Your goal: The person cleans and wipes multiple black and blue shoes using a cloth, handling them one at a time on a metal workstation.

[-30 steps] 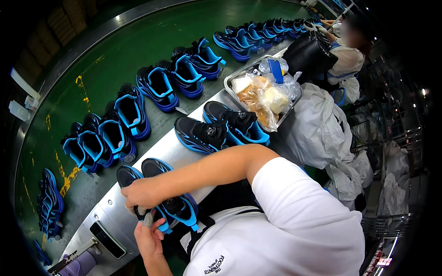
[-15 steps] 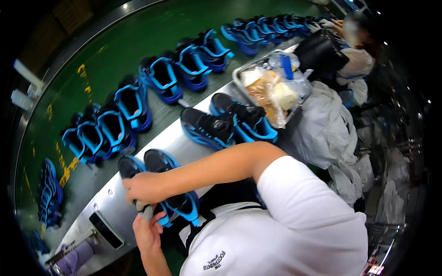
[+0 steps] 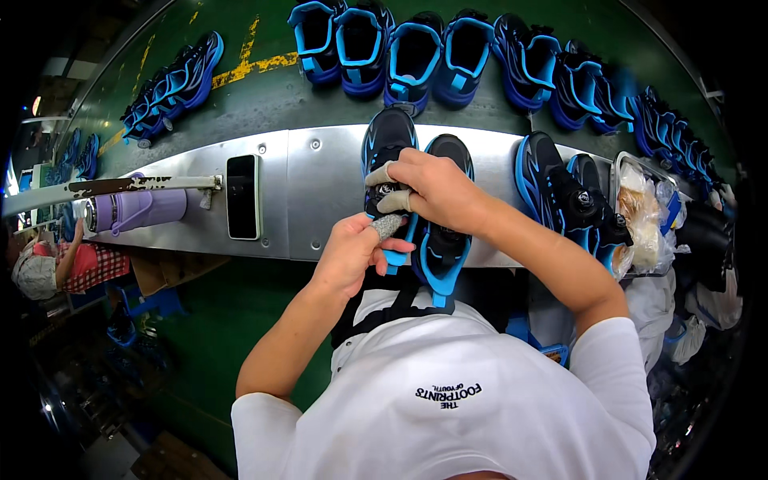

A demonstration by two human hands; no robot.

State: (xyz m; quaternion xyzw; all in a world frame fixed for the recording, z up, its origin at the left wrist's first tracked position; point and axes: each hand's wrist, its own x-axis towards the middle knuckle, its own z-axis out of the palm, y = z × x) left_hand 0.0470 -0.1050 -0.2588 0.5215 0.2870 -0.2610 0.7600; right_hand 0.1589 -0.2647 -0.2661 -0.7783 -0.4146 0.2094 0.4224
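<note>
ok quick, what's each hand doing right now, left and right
Left hand: closed, pinching the blue tongue end of the left shoe.
Right hand: closed, taped fingers gripping the dial on that shoe.

A shoe factory line: rows of identical blue-and-black sneakers (image 3: 416,60) on a green conveyor (image 3: 264,96) beside a worker's metal bench (image 3: 320,192).

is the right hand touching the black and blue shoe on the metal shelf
Touching. The head view shows the right hand lying on top of the black and blue shoe, taped fingers pressed around its round dial, with no gap visible.
</note>
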